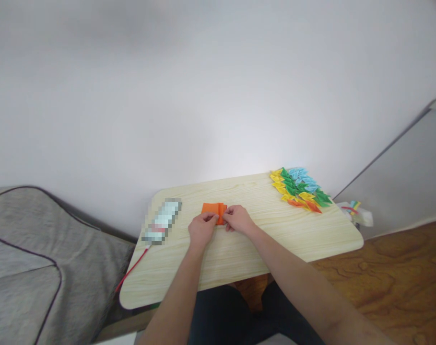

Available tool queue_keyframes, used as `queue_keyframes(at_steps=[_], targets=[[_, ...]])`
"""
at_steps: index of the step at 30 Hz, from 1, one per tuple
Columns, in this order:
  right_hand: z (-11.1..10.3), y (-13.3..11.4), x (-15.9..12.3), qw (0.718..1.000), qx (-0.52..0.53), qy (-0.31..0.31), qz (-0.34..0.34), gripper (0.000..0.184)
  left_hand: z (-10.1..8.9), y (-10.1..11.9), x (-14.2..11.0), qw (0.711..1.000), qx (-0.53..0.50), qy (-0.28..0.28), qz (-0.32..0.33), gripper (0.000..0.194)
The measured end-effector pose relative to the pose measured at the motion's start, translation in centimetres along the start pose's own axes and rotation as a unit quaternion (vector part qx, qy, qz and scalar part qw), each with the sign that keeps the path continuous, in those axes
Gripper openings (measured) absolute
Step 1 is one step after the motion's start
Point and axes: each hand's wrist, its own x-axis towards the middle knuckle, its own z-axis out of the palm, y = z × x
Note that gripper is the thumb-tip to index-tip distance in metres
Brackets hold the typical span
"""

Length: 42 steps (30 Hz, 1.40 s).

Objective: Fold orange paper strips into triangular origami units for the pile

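Observation:
A partly folded piece of orange paper (211,208) lies on the pale wooden table (239,258) in front of me, with upright crease lines near its right side. My left hand (202,229) pinches its lower edge near the middle, thumb and forefinger closed together. At the paper's right edge, the fingertips of my right hand (238,219) are closed on it. Both hands cover parts of the paper's lower and right edges, so the exact fold there is hidden.
Folded paper pieces (293,189) in yellow, green, blue and orange lie in rows at the table's back right. On the left lies a blurred phone-like device (164,218) with a red cable (133,269). A white wall (218,96) stands behind; a grey sofa (81,268) is at left.

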Motion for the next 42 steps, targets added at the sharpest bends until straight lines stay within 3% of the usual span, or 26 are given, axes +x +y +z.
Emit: queue_keyframes(at_steps=[5,12,16,20,21,26,29,31,33,37,39,42], targets=[[0.2,-0.4,0.2,0.999,-0.006,0.022,0.026,0.034,-1.1,0.2,-0.9,0.999,0.034,0.028,0.026,0.033],[0.1,-1.5,-0.6,0.998,0.015,0.062,0.012,0.034,-3.7,0.6,-3.0,0.986,0.072,0.128,0.081,0.024],[-0.7,-2.0,-2.5,0.993,0.052,0.087,-0.063,0.036,-4.9,2.1,-4.7,0.972,0.058,0.178,0.144,0.012],[-2.5,-2.7,-5.3,0.979,0.087,0.064,-0.174,0.074,-6.0,4.5,-5.8,0.958,0.048,0.161,0.235,0.013],[-3.0,-2.9,-6.0,0.975,0.090,0.050,-0.198,0.075,-6.2,5.2,-5.9,0.953,0.047,0.150,0.258,0.012],[-5.8,-4.9,-9.0,0.950,0.095,0.055,-0.291,0.026,-7.7,9.0,-6.6,0.928,0.026,0.134,0.347,0.011],[-7.2,-6.3,-10.8,0.931,0.114,0.096,-0.333,0.017,-8.5,10.9,-7.2,0.914,-0.007,0.167,0.370,0.008],[-7.7,-7.1,-12.3,0.915,0.136,0.128,-0.357,0.017,-8.9,12.0,-7.8,0.909,-0.046,0.195,0.364,0.016],[-8.0,-7.8,-13.8,0.898,0.156,0.153,-0.381,0.016,-9.1,13.0,-8.3,0.916,-0.131,0.183,0.331,0.036],[-8.0,-8.7,-16.3,0.871,0.181,0.179,-0.419,0.012,-9.1,15.2,-9.0,0.912,-0.314,0.054,0.259,0.075],[-8.0,-9.1,-17.0,0.860,0.192,0.192,-0.431,0.010,-9.1,16.4,-9.1,0.900,-0.355,0.021,0.251,0.079],[-8.4,-9.7,-17.3,0.839,0.207,0.227,-0.450,0.008,-9.2,18.2,-8.9,0.889,-0.384,0.037,0.245,0.083]])
